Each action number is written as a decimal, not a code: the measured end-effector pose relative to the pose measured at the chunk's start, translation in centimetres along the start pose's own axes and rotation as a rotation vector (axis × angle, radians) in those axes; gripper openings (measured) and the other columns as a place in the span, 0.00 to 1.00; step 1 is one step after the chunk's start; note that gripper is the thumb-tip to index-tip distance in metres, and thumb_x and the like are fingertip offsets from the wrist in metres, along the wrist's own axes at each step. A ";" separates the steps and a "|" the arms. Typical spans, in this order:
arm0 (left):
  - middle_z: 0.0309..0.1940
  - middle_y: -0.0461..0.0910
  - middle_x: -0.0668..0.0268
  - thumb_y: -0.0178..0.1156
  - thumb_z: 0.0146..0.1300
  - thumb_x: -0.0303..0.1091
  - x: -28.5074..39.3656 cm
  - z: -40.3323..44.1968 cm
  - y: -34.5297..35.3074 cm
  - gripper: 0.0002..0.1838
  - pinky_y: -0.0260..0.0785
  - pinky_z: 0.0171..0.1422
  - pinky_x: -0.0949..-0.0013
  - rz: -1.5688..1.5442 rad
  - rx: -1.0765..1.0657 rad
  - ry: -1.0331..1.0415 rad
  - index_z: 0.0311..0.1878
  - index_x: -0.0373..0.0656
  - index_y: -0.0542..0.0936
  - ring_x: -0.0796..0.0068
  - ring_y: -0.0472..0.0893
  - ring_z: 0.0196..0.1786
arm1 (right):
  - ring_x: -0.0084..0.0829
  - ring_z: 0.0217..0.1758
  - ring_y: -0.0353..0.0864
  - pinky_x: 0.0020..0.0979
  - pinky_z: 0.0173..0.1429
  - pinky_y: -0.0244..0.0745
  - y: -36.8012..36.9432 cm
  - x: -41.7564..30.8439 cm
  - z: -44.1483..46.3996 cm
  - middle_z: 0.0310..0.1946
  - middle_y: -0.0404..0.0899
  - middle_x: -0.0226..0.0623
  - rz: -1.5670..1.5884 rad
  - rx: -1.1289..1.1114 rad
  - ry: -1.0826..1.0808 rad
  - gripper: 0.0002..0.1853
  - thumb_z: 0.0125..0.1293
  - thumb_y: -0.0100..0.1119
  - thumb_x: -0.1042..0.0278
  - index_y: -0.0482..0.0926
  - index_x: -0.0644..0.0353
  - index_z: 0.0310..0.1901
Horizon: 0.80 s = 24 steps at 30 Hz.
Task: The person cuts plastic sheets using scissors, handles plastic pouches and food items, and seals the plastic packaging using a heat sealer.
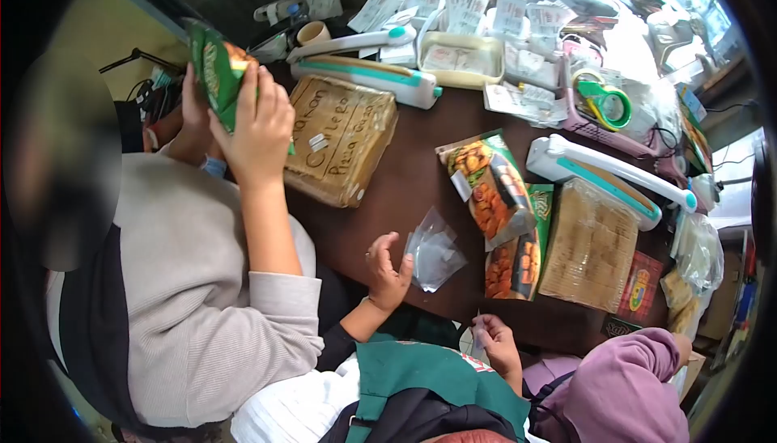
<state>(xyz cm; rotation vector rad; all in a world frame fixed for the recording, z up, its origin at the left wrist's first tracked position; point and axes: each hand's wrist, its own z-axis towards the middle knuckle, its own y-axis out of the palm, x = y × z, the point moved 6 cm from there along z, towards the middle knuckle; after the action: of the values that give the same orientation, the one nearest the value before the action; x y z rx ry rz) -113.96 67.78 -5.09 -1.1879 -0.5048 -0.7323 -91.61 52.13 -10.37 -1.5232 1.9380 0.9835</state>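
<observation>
My left hand [390, 273] is at the table's front edge, its fingers apart. Its fingertips are right beside a clear plastic bag [435, 253] lying flat on the table; I cannot tell if they touch. Lower right, in front of the green apron, my right hand [499, 344] is closed in a pinch on a small translucent plastic piece [479, 332]. Food pouches [494, 204] with pictures of fried pieces overlap beyond my hands.
On the left, a co-worker's hands [257, 119] hold a green pouch [217, 71] over a taped carton [340, 139]. Impulse sealers [368, 79] [603, 176], another carton [591, 245] and a pink basket [599, 127] with a tape dispenser stand around. A person in purple [615, 386] is at right.
</observation>
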 end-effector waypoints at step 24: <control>0.24 0.76 0.71 0.57 0.64 0.33 13.4 -5.9 3.6 0.08 0.66 0.34 0.80 -0.950 -0.915 -0.408 0.33 0.39 0.75 0.87 0.73 0.29 | 0.14 0.30 0.71 0.16 0.32 0.66 -1.7 -7.9 -10.2 0.31 0.75 0.27 0.118 0.475 -0.447 0.09 0.62 0.56 0.78 0.74 0.65 0.44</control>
<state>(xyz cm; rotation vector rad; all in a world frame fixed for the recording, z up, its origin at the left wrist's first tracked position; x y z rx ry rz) -102.42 59.60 0.14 -1.9825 -1.1843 -1.6523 -87.28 48.83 1.47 -0.8501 1.7787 0.7543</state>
